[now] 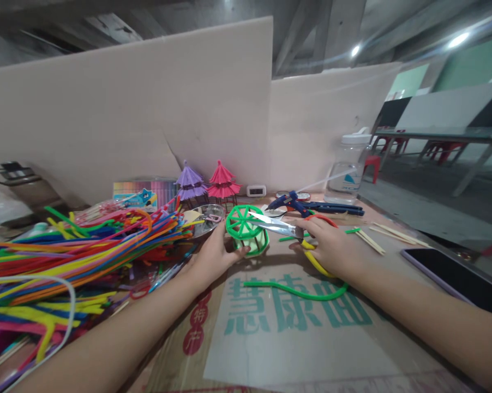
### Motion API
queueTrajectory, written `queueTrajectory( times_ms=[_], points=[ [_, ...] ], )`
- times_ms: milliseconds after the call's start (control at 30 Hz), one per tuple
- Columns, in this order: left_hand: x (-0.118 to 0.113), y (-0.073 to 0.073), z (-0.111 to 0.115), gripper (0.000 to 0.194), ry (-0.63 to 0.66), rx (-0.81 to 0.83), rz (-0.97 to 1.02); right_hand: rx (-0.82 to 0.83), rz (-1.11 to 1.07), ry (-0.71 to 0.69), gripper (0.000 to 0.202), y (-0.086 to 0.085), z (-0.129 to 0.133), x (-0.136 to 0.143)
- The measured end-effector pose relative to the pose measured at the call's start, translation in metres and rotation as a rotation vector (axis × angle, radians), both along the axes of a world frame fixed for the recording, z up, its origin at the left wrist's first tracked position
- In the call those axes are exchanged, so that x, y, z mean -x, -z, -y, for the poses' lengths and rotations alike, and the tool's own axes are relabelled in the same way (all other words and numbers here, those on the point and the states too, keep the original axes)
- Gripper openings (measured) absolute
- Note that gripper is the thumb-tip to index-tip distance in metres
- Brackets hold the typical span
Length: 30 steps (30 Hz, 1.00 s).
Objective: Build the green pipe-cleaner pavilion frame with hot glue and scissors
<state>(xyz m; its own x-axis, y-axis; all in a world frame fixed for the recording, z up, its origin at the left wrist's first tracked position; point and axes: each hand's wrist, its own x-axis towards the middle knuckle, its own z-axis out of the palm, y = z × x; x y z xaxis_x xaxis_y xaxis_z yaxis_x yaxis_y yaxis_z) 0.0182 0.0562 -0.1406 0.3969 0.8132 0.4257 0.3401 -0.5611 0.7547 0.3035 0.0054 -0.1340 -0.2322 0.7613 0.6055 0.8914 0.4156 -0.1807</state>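
Observation:
Between my two hands is a round green frame (246, 222) with spokes on top and a second ring below. My left hand (219, 252) holds it from the left side, thumb and fingers closed on it. In my right hand (322, 245) are scissors (281, 226) with red and yellow handles, their blades pointing left over the frame's top. A green pipe cleaner (303, 295) curves over the printed cardboard (180, 349) below my right hand. Another green strip lies partly hidden behind that hand.
Colourful pipe cleaners (86, 256) pile up at the left. Purple (191, 183) and pink (223, 183) paper-like towers, a blue glue gun (291, 203) and a water bottle (346, 169) stand or lie at the back. Sticks (369, 241) and a phone (446, 273) lie right.

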Motion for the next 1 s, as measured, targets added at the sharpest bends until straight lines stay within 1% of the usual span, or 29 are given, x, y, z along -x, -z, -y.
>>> queueTrajectory(
  times_ms=[100,267,400,533,600,767,933,1000],
  points=[
    [0.0003,-0.0001,0.0000,0.070,-0.007,-0.015,-0.013,-0.006,0.021,0.014,0.041,-0.0011,0.0010,0.0000],
    [-0.0008,-0.0028,0.0019,0.065,-0.022,-0.024,-0.036,-0.013,0.050,0.028,0.041,-0.0009,0.0014,-0.0007],
    [-0.0018,-0.0042,0.0021,0.065,-0.015,-0.019,-0.033,0.045,0.049,0.034,0.040,0.0007,0.0006,-0.0004],
    [-0.0005,-0.0007,-0.0001,0.065,-0.021,-0.005,-0.012,-0.008,-0.004,0.051,0.035,0.0031,-0.0027,-0.0003],
    [0.0008,0.0016,-0.0014,0.065,-0.030,0.005,-0.005,-0.035,-0.024,0.035,0.035,0.0037,-0.0044,-0.0007],
    [0.0023,0.0028,-0.0021,0.066,-0.053,-0.002,-0.006,-0.001,-0.009,0.016,0.039,0.0020,-0.0046,-0.0001],
    [0.0007,0.0003,0.0000,0.067,-0.002,0.016,0.005,0.005,0.008,0.025,0.039,0.0002,-0.0027,0.0012],
    [0.0003,0.0000,0.0005,0.069,-0.006,0.020,0.006,0.005,0.016,0.022,0.038,-0.0002,-0.0020,0.0013]
  ],
)
